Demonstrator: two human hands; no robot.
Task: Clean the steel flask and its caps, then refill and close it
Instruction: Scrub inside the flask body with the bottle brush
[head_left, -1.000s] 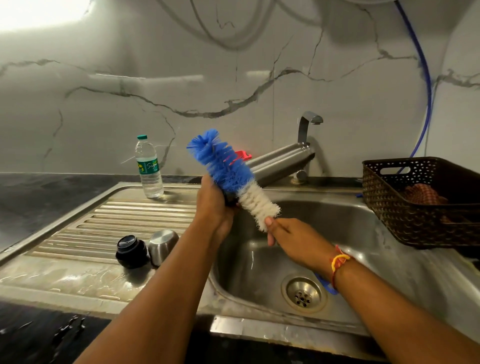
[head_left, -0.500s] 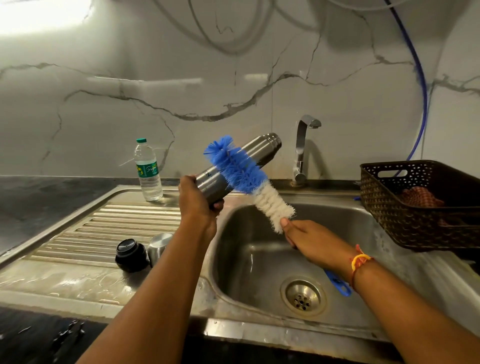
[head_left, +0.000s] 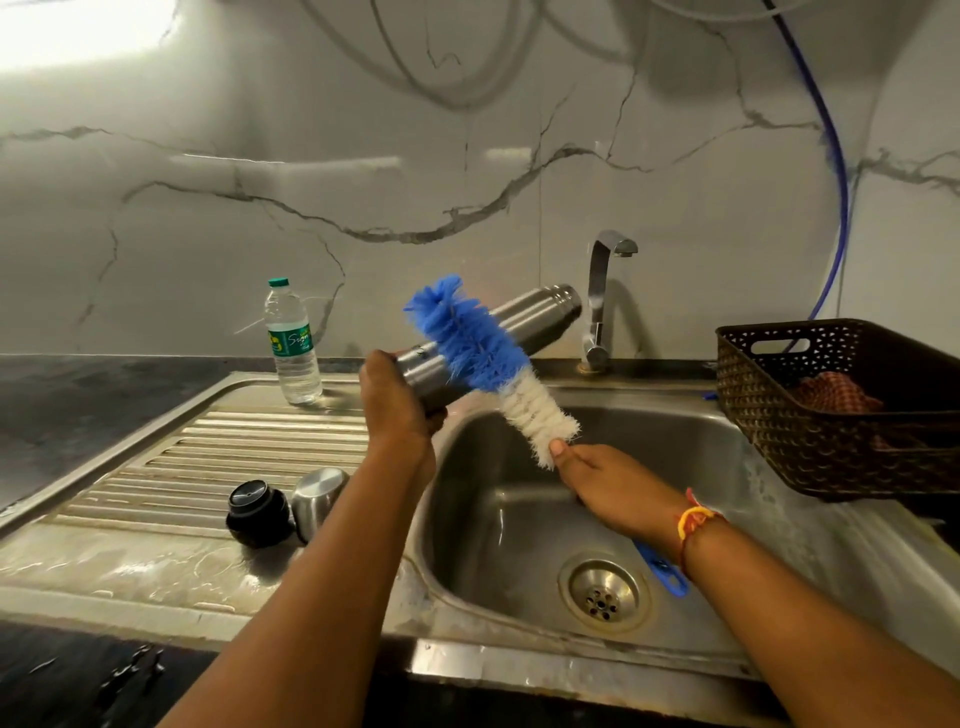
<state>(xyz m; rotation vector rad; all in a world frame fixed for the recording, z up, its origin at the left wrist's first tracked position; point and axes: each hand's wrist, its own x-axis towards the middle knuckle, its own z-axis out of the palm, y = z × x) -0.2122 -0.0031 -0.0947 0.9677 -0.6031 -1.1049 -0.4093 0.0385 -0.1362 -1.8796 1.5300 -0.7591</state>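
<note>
My left hand (head_left: 397, 402) grips the base of the steel flask (head_left: 535, 317), which is tilted with its open mouth pointing up and right toward the tap. My right hand (head_left: 602, 480) holds the bottle brush (head_left: 483, 358) by its handle, just below the white bristles; the blue bristle end crosses in front of the flask body, outside it. The brush's blue handle tip (head_left: 667, 574) sticks out under my wrist. A black inner cap (head_left: 257, 512) and a steel outer cap (head_left: 317, 499) lie side by side on the wet drainboard.
The steel sink basin (head_left: 519, 545) with its drain (head_left: 602, 592) lies below my hands. A tap (head_left: 602, 301) stands behind it. A plastic water bottle (head_left: 292, 351) stands on the drainboard's back edge. A dark basket (head_left: 841, 410) with a cloth sits at the right.
My left hand has moved left and swung the flask so its mouth points up toward the tap. The brush stayed outside the flask and shifted slightly right with my right hand.
</note>
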